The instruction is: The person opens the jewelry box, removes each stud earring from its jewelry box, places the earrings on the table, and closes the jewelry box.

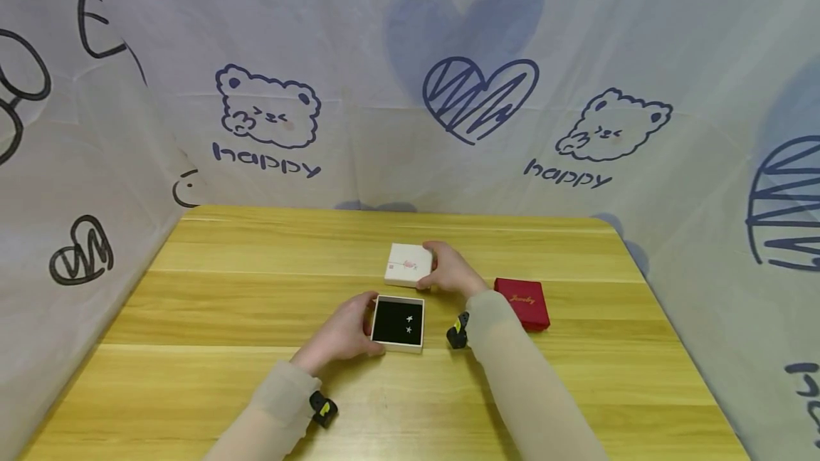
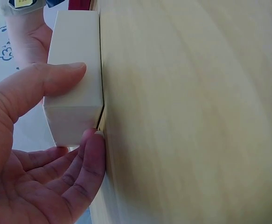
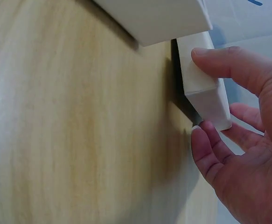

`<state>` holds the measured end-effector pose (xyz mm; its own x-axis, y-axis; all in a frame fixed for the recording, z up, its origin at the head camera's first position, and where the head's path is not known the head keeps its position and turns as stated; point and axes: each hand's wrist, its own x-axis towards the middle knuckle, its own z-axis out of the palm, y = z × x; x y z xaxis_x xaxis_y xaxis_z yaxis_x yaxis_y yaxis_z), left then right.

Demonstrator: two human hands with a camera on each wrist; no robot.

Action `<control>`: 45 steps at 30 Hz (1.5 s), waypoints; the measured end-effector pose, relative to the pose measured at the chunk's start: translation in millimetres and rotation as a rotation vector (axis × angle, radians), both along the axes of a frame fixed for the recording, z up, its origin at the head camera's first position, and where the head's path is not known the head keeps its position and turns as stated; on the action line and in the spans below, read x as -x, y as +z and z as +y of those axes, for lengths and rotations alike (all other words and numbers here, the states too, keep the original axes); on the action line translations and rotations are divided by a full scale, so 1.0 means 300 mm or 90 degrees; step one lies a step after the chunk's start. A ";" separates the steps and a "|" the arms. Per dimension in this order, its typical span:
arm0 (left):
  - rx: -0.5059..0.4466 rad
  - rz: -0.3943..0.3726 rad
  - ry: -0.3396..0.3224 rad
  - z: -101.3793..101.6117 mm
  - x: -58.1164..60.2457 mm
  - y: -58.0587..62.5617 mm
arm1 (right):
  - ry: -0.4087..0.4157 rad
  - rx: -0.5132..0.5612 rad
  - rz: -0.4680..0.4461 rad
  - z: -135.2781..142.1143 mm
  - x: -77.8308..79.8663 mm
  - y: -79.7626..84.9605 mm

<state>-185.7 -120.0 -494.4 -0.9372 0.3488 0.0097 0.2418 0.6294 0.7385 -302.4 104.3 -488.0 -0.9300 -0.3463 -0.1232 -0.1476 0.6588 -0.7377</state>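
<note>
The person wears long pale cream sleeves [image 1: 538, 383] and small black wrist cameras [image 1: 458, 334] with yellow labels [image 1: 324, 410].

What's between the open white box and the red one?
In the head view, the right sleeve cuff and black wrist camera show between them.

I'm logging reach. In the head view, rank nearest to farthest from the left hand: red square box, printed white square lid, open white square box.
1. Open white square box, gripped by the left hand
2. White lid, just beyond
3. Red box, farther right
</note>
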 end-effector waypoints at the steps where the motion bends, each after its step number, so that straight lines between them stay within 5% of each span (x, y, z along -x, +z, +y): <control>1: -0.002 0.002 -0.001 0.001 0.000 0.000 | 0.000 -0.003 -0.001 0.001 0.001 -0.004; 13: -0.003 0.002 -0.001 0.007 0.000 -0.004 | 0.021 0.000 0.047 0.017 -0.007 -0.021; 24: -0.009 -0.012 -0.002 0.005 -0.004 0.000 | -0.007 0.014 -0.004 0.046 -0.068 0.041; 45: -0.011 -0.018 0.014 0.007 -0.007 -0.001 | 0.147 0.047 -0.051 0.070 -0.292 0.089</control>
<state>-183.6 -117.9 -494.7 -0.9445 0.3284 -0.0117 0.2067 0.6213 0.7559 -214.7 125.4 -461.4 -0.8137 -0.5588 -0.1598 -0.2269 0.5586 -0.7978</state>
